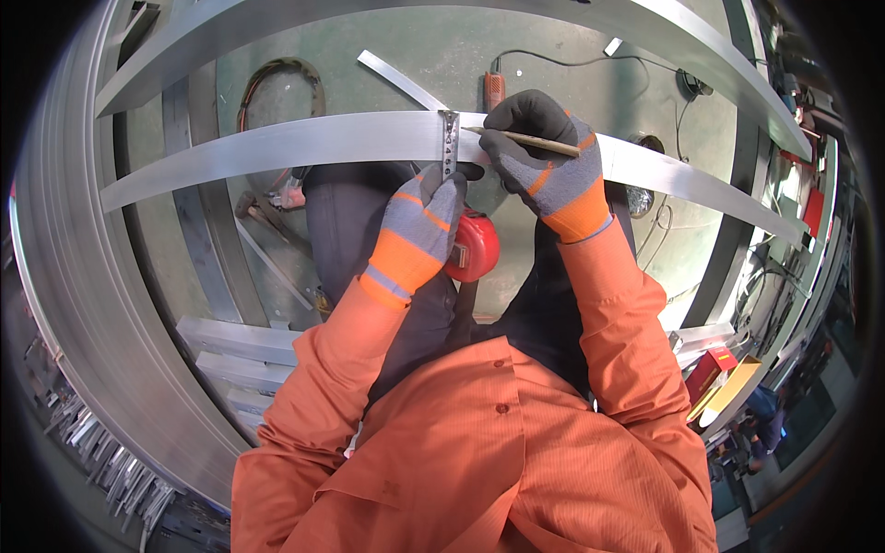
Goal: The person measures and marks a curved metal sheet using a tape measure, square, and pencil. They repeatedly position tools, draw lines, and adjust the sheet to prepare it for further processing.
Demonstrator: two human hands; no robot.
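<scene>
A long silvery metal bar [249, 153] spans the view in front of me. My left hand [426, 221], in a grey and orange work glove, is closed on a red tape measure [477, 247]. Its metal blade [451, 143] lies across the bar's width, its end at the far edge. My right hand [544, 152], gloved the same way, pinches a thin wooden pencil [535, 141]. The pencil's tip points left, at the bar just right of the blade; whether it touches is too small to tell.
A second metal bar [590, 11] crosses farther off. On the floor are an orange-handled power tool [495, 90] with a cord, a coiled hose [279, 64], a metal strip [398, 78] and a hammer [263, 214]. Red and yellow boxes [710, 376] stand at the right; stacked profiles [241, 341] lie left.
</scene>
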